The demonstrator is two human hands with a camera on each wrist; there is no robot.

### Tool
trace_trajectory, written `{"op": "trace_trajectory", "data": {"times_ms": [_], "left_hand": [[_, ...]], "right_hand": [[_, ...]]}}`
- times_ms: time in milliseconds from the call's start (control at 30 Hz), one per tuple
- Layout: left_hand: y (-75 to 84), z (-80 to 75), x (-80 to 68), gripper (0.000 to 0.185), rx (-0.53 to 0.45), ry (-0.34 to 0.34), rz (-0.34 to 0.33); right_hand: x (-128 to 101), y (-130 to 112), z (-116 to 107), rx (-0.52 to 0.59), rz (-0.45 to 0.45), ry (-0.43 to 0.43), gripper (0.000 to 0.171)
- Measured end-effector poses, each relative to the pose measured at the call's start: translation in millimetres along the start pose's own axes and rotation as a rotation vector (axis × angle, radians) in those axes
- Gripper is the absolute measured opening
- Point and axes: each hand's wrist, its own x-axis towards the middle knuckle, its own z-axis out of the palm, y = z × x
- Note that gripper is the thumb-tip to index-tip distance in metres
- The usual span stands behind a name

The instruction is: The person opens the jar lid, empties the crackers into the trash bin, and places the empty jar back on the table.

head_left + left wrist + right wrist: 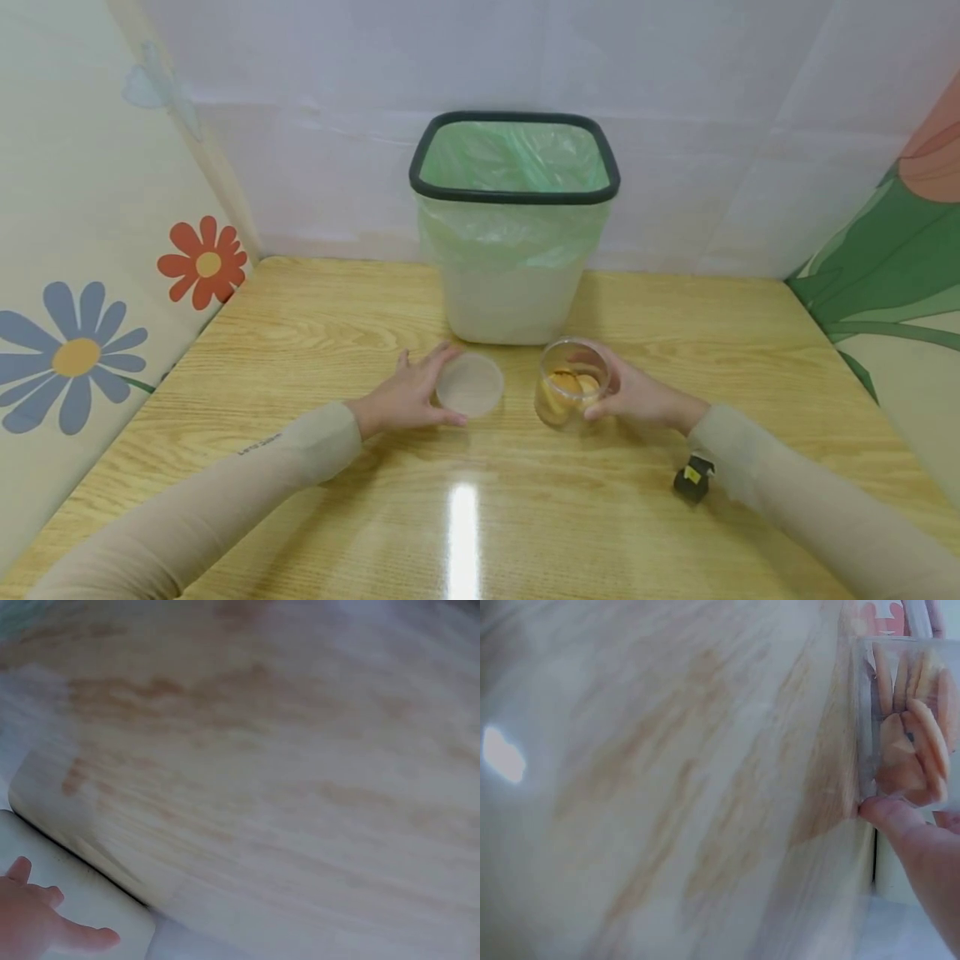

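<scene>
My left hand rests on the wooden table and holds a round translucent lid by its rim, the lid lying flat or nearly flat. My right hand grips a clear jar with pale orange slices inside, standing just right of the lid. In the right wrist view the jar is at the upper right with my thumb against its side. In the blurred left wrist view, only a few fingers show at the bottom left, over the table.
A white bin with a black rim and green liner stands open right behind both hands. Flowered panels wall in the left, right and back. A small black and yellow device sits by my right sleeve.
</scene>
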Motion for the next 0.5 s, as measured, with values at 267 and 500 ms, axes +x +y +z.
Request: {"op": "trace_trajectory", "data": {"times_ms": [267,500], "left_hand": [[0.9,2.2,-1.7,0.105,0.081,-0.028,-0.004],[1.1,4.4,-2.8,0.105,0.120,-0.057,0.006]], "right_hand": [[0.7,1.1,0.1,0.006,-0.011,0.002,0.099],[0.7,0.9,0.3,0.009,-0.018,0.003,0.099]]}}
